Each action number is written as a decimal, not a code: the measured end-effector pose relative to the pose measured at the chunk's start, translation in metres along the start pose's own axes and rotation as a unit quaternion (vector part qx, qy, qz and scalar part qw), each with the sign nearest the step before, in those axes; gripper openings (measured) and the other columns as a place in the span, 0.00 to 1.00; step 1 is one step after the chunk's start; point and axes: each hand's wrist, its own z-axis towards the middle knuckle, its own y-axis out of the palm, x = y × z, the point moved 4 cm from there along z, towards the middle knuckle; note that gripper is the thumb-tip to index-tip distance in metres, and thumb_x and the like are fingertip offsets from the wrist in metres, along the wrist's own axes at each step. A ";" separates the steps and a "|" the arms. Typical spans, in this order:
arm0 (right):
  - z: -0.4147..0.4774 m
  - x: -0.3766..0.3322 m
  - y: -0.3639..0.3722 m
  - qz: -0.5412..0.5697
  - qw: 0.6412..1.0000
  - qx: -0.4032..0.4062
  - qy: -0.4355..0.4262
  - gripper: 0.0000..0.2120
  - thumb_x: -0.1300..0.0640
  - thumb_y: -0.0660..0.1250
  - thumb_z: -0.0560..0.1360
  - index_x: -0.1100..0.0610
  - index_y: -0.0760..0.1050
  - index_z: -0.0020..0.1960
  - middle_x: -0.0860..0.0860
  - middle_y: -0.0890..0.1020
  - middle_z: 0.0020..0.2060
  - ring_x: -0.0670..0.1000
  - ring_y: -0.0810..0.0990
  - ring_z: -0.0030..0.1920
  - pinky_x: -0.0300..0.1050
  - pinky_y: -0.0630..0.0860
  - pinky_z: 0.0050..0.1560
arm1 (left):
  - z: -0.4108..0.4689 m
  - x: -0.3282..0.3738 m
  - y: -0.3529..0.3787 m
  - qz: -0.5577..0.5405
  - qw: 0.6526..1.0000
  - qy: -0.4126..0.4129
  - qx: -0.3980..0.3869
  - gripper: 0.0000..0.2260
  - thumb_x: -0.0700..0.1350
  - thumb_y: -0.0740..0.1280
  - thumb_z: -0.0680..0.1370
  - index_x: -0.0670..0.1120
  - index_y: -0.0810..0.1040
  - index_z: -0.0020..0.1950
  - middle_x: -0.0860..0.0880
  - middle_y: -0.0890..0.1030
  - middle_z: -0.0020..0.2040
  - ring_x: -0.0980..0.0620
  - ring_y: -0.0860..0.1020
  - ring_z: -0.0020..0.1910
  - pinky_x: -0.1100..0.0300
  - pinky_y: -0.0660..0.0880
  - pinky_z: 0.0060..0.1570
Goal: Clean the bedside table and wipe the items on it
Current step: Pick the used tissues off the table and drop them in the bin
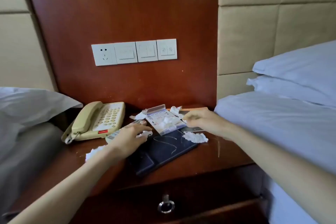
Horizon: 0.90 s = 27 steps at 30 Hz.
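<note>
Tissue scraps (195, 137) on and beside tray (163, 151)

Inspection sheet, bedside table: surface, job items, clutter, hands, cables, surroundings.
Surface: bedside table, dark wood, pale scratches near its right side.
Job's things: beige phone, remote, dark folder, printed card partly on the folder.
Clutter: crumpled tissues beside the folder, on the card, behind it, by the left wrist.
Hands: left hand fingers spread over the remote; right hand curled at the card's edge, grip unclear.
Cables: phone cord at the phone's front corner.
Surroundings: pillows on both sides; switch panel on the wall.
</note>
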 end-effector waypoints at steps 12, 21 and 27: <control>-0.010 0.017 0.009 -0.181 0.983 0.018 -0.027 0.07 0.64 0.66 0.72 0.56 0.81 0.47 0.46 0.76 0.34 0.42 0.70 0.30 0.29 0.65 0.29 | 0.005 0.001 -0.002 -0.009 0.996 -0.074 0.055 0.06 0.35 0.71 0.71 0.44 0.85 0.44 0.43 0.84 0.50 0.49 0.78 0.56 0.71 0.65 0.45; -0.004 0.016 0.010 -0.211 0.975 0.054 -0.048 0.09 0.69 0.65 0.72 0.59 0.83 0.42 0.46 0.76 0.34 0.45 0.72 0.34 0.28 0.67 0.28 | -0.003 0.020 -0.010 -0.019 0.988 -0.037 0.149 0.07 0.33 0.66 0.74 0.43 0.82 0.44 0.49 0.80 0.43 0.53 0.76 0.44 0.70 0.64 0.37; -0.015 0.011 -0.013 -0.147 0.983 0.091 -0.054 0.15 0.70 0.66 0.69 0.52 0.81 0.33 0.43 0.79 0.32 0.40 0.74 0.31 0.27 0.66 0.29 | -0.011 0.080 -0.015 -0.099 0.979 0.052 0.173 0.06 0.36 0.70 0.72 0.47 0.82 0.41 0.59 0.80 0.35 0.62 0.77 0.37 0.75 0.70 0.39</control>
